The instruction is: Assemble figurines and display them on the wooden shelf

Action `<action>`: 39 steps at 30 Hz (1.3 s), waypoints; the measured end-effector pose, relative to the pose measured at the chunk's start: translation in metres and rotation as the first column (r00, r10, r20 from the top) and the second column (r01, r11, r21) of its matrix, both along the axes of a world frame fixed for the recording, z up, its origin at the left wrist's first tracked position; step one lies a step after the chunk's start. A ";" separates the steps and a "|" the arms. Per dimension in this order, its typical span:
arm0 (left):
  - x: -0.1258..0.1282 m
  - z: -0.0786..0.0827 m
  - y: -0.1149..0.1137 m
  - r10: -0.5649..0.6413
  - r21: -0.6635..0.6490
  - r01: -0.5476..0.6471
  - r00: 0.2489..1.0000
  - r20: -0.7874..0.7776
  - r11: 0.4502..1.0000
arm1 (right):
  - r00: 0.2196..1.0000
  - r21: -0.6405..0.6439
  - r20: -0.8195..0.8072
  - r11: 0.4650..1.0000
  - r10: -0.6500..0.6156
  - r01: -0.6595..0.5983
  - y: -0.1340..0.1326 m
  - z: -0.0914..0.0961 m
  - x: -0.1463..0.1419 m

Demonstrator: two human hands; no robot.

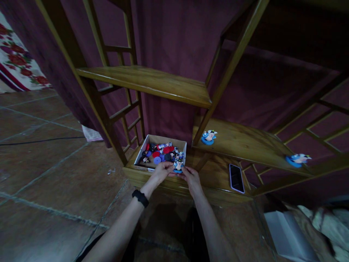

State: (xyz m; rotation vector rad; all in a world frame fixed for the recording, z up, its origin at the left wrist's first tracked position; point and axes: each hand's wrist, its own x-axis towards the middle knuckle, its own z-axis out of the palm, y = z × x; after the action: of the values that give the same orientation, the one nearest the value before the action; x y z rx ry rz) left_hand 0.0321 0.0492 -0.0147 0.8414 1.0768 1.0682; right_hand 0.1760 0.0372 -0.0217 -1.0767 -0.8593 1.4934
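Note:
Between my two hands is a small pig-like figurine (178, 166) on a blue round base, in front of an open box. My left hand (163, 171) pinches its left side, and a dark band circles that wrist. On the other side, the fingers of my right hand (191, 177) close on the base. The cardboard box (139, 154) sits on the bottom shelf, filled with several small figurines and red, purple and dark discs. Two similar figurines stand on the shelf to the right: one near the upright post (209, 137), another figurine (297, 160) farther right.
A phone (236, 178) with a pale rim lies on the bottom shelf at right. Wooden posts and a higher shelf (147, 82) frame the space above the box. A dark red curtain (174, 40) hangs behind. A white box-like object (289, 236) is on the floor at lower right.

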 end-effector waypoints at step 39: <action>0.009 0.003 -0.003 0.069 0.029 -0.073 0.992 0.101 0.997 | 0.999 0.002 0.051 1.000 0.002 -0.002 0.003 0.000 0.003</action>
State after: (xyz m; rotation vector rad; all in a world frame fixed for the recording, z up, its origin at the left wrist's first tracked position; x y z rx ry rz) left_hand 0.0409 0.0460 -0.0121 0.7718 1.0137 1.1781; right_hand 0.1789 0.0404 -0.0216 -1.1167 -0.8981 1.4716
